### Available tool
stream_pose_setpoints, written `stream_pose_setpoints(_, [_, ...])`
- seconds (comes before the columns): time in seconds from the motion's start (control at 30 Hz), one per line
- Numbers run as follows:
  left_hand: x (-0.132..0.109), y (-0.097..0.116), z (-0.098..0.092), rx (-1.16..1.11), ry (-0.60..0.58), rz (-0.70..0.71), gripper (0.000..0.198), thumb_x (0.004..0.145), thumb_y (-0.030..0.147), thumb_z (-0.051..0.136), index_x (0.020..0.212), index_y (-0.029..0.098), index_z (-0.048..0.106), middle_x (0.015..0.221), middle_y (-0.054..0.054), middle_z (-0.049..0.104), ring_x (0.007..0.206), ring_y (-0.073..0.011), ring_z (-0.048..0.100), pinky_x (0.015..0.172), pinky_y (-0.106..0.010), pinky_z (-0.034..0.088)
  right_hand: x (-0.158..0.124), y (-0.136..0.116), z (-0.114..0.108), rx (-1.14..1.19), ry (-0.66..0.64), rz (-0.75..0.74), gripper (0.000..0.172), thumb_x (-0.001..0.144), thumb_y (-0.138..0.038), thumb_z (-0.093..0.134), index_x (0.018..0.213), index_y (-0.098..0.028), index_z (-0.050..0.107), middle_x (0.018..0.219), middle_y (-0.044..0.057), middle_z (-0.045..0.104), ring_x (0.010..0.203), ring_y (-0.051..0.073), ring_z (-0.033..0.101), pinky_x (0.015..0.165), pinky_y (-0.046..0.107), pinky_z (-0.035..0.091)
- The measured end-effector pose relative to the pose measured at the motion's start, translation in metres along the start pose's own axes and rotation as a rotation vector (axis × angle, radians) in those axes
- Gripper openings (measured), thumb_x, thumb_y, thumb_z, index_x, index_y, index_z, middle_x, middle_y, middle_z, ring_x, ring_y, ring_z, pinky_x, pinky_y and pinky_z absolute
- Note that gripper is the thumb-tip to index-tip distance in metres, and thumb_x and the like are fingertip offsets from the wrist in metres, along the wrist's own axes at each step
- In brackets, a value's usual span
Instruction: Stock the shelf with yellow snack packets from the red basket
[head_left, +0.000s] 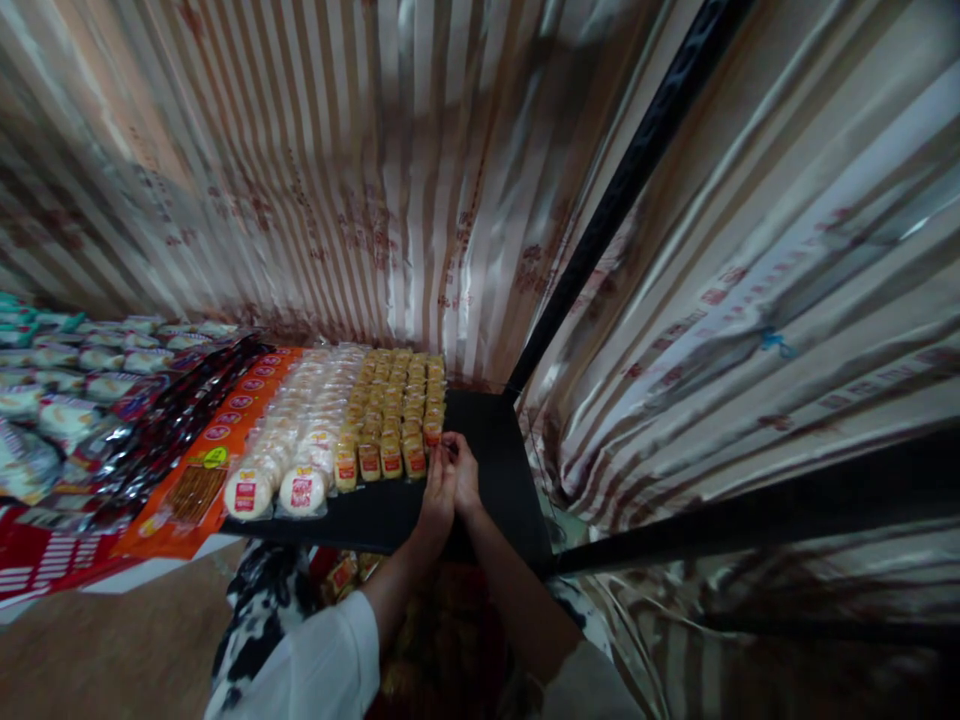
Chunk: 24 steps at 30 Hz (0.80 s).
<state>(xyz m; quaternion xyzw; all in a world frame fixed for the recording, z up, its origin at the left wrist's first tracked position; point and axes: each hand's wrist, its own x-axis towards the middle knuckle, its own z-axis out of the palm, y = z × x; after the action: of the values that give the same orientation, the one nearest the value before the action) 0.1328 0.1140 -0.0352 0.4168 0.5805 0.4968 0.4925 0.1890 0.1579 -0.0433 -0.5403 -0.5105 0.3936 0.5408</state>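
Observation:
Small yellow wrapped cakes [391, 425] with red labels stand in several tight rows on a black shelf [487, 440]. At the front of the rightmost row is one wrapped cake [433, 430], its lower part covered by my fingers. My left hand [439, 492] is closed, its fingers pressed together against this cake. Close beside it, my right hand [466, 475] is curled, with fingertips at the cake's right side. The two hands nearly touch, and their grip is partly hidden.
Round white wrapped cakes [302, 490] line up left of the yellow rows. Further left are an orange snack bag [202, 475], dark shiny packets [180, 410] and white packets [71, 415]. A black post [592, 260] rises at the shelf's right corner, before striped plastic sheeting [360, 180].

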Motion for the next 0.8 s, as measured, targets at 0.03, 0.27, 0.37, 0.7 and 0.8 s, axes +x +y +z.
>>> stream_pose_setpoints(0.03, [-0.002,0.003,-0.001,0.009,-0.003,-0.014,0.045,0.085,0.018,0.041,0.13,0.014,0.046,0.141,-0.008,0.041,0.134,-0.0186,0.031,0.114,-0.034,0.019,0.0,-0.001,0.0,0.014,0.002,0.006,0.019,0.069,-0.031,0.053,0.084,-0.02,0.056,0.085,0.002,0.063,0.08,0.016,0.059,0.077,0.028,0.048])
stream_pose_setpoints(0.27, [-0.015,0.019,-0.011,0.027,-0.049,-0.025,0.047,0.086,0.019,0.041,0.132,0.01,0.043,0.145,-0.01,0.034,0.134,-0.0174,0.029,0.114,-0.031,0.019,-0.009,-0.003,0.005,0.028,0.102,0.094,0.038,0.067,-0.033,0.054,0.102,-0.017,0.055,0.101,0.008,0.061,0.087,0.017,0.059,0.082,0.031,0.049])
stream_pose_setpoints(0.37, [-0.027,0.021,-0.018,0.009,-0.054,-0.005,0.044,0.086,0.021,0.04,0.129,0.012,0.047,0.142,-0.008,0.039,0.132,-0.018,0.033,0.113,-0.032,0.022,-0.021,-0.006,0.002,-0.034,0.145,0.063,0.04,0.07,-0.032,0.054,0.106,-0.017,0.054,0.11,0.01,0.059,0.092,0.018,0.059,0.083,0.032,0.049])
stream_pose_setpoints(0.7, [-0.12,0.005,-0.057,0.059,-0.008,0.043,0.031,0.086,0.028,0.038,0.107,0.018,0.059,0.112,-0.006,0.063,0.103,-0.0155,0.058,0.093,-0.028,0.043,-0.134,-0.027,-0.019,-0.196,0.039,-0.044,0.025,0.084,-0.03,0.045,0.101,-0.02,0.059,0.099,0.007,0.067,0.091,0.018,0.062,0.085,0.033,0.048])
stream_pose_setpoints(0.8, [-0.136,-0.031,-0.078,0.136,0.054,-0.064,0.025,0.083,0.023,0.041,0.097,0.018,0.061,0.101,-0.006,0.067,0.095,-0.0168,0.06,0.09,-0.031,0.044,-0.172,-0.016,-0.021,-0.335,-0.129,-0.073,0.022,0.084,-0.028,0.044,0.093,-0.021,0.063,0.094,0.006,0.068,0.091,0.019,0.061,0.086,0.032,0.046])
